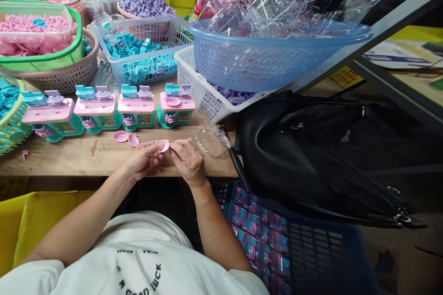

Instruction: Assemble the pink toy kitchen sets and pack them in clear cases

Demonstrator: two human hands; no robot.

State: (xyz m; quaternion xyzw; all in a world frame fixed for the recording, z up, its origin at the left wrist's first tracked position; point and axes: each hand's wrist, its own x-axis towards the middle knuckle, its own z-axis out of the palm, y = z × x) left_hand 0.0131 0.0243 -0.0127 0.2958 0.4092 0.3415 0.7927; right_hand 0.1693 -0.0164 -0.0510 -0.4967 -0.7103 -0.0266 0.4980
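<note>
My left hand (142, 160) pinches a small pink oval plastic piece (163, 146) above the table's front edge. Close on its right, my right hand (188, 159) has its fingers pressed together at that piece's edge; whatever they grip is hidden. Two more pink oval pieces (121, 136) lie on the wood just beyond my left hand. Behind them several pink and teal toy units stand in a row, topped with blue and purple parts. The rightmost toy unit (176, 106) also carries a pink ring-shaped part. A clear plastic cover (213, 142) rests beside my right hand.
A blue basket (277, 60) heaped with clear covers sits over a white crate (195, 83). Baskets of pink, blue and purple parts fill the back left. A black bag (294, 147) bulges at the right. Below, a dark blue crate (321, 244) holds finished-looking toys.
</note>
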